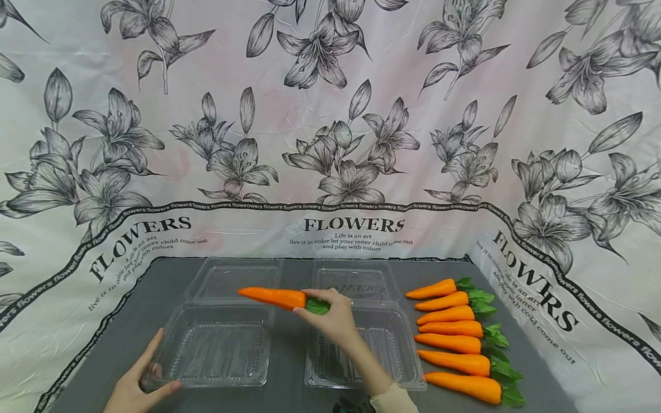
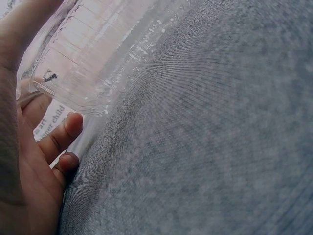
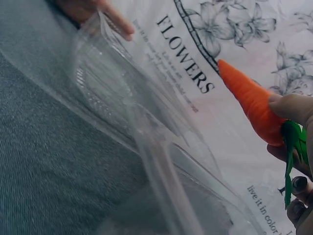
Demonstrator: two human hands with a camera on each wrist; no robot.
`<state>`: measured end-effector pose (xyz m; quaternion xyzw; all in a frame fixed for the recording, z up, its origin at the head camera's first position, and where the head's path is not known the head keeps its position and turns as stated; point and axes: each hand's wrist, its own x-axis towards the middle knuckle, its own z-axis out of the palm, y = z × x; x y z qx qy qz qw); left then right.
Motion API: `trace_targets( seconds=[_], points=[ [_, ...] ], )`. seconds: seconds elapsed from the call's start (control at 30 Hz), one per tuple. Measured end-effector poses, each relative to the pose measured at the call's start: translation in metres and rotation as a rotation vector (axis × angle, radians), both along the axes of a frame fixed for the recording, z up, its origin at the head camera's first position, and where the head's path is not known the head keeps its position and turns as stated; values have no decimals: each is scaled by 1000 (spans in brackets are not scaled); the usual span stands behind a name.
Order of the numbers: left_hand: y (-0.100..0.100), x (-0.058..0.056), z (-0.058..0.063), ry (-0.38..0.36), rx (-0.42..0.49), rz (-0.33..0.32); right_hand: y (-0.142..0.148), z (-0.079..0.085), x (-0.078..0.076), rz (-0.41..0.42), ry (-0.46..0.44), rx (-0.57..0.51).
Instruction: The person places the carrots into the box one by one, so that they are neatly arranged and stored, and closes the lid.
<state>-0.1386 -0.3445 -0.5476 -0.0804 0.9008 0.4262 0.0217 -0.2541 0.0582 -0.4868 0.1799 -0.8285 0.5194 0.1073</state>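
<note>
My right hand [image 1: 330, 318] pinches an orange carrot [image 1: 273, 297] by its thick end near the green leaves, above the gap between two clear plastic containers. Its tip points left. In the right wrist view, the thumb presses the top of the same carrot [image 3: 249, 105], and the leaves hang beside the fingers. At the front left corner of the left clear container [image 1: 222, 376], my left hand [image 1: 136, 381] rests with thumb and index finger extended along two sides. The left wrist view shows this container [image 2: 93, 93] close to the hand, other fingers loosely bent.
The right clear container [image 1: 315, 378] stands with its lid [image 1: 353, 275] folded back. Several carrots [image 1: 449, 343] lie in a column to its right, leaves pointing right. A flower-printed cloth [image 1: 356, 246] borders the grey table [image 1: 289, 367] at the back and sides.
</note>
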Motion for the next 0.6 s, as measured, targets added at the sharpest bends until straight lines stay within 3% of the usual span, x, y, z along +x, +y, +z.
trace_targets(
  seconds=[0.6],
  points=[
    [0,1,2,0,11,-8,-35,2,-1,53,-53,19]
  ],
)
